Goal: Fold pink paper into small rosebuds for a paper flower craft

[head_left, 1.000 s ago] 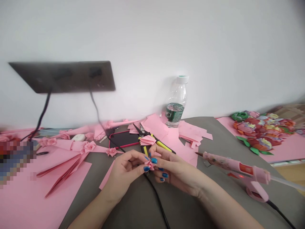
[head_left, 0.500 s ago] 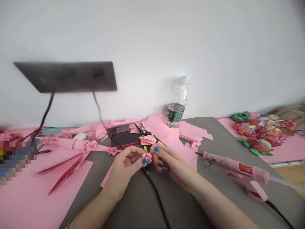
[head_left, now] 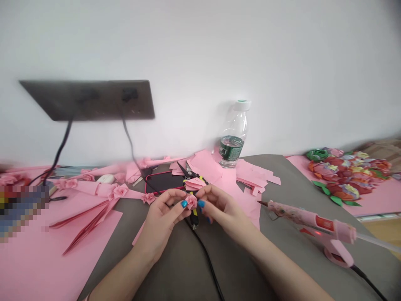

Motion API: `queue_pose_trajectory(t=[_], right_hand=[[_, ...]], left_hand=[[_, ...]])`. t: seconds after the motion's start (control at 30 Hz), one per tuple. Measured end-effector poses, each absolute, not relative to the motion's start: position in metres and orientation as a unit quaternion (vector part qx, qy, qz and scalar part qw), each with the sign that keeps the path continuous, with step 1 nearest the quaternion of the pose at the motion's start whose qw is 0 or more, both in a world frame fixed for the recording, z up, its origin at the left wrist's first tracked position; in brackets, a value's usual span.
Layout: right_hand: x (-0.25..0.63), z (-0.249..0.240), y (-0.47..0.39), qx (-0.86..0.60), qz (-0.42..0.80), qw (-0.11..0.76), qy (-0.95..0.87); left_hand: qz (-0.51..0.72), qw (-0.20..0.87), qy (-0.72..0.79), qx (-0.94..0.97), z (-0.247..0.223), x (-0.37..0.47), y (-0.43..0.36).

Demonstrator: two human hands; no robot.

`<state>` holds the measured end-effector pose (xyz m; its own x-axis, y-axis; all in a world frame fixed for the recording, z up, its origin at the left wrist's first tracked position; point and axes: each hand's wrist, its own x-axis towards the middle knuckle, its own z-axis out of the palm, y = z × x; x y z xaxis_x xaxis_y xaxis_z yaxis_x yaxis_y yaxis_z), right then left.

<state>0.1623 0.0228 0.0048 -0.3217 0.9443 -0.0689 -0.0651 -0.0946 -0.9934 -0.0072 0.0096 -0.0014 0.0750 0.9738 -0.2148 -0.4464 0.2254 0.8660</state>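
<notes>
A small pink paper rose [head_left: 191, 202] is held between my two hands, low over the middle of the table. My left hand [head_left: 164, 213] pinches its left side between thumb and fingers. From the right, my right hand [head_left: 221, 209] closes thumb and forefinger on the rose's other edge. Just behind and below the rose lie black and yellow pliers [head_left: 194, 219], partly hidden by the hands. A few folded pink paper pieces [head_left: 194, 183] rest on top of them. A phone with a pink edge [head_left: 164, 182] lies behind my left hand.
A pink glue gun [head_left: 316, 219] with a lit red light lies at right. Behind stands a water bottle [head_left: 232, 142] among pink paper scraps [head_left: 253, 173]. Colourful paper flowers [head_left: 347, 171] sit far right; pink paper roses [head_left: 119, 191] and sheets lie left. A black cable [head_left: 206, 255] crosses the front.
My right hand has come in to the rose, and its thumb and forefinger now touch it. The rose has shifted slightly up and left, turned more toward me.
</notes>
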Motion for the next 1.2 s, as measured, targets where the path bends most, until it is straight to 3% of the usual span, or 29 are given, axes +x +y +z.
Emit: queue_pose_trajectory(t=[0.53, 0.8, 1.03, 1.2], right_hand=[[0.164, 0.005, 0.022, -0.419, 0.569, 0.405, -0.58], [0.163, 0.006, 0.023, -0.447, 0.557, 0.413, -0.565], [0.163, 0.004, 0.022, -0.451, 0.549, 0.415, -0.568], [0.166, 0.003, 0.022, -0.493, 0.437, 0.452, -0.602]], left_hand=[[0.514, 0.62, 0.397, 0.44, -0.009, -0.012, 0.01], [0.591, 0.494, 0.49, 0.409, -0.011, -0.018, 0.012], [0.615, 0.528, 0.436, 0.392, -0.009, -0.014, 0.01], [0.612, 0.521, 0.437, 0.404, -0.008, -0.014, 0.012]])
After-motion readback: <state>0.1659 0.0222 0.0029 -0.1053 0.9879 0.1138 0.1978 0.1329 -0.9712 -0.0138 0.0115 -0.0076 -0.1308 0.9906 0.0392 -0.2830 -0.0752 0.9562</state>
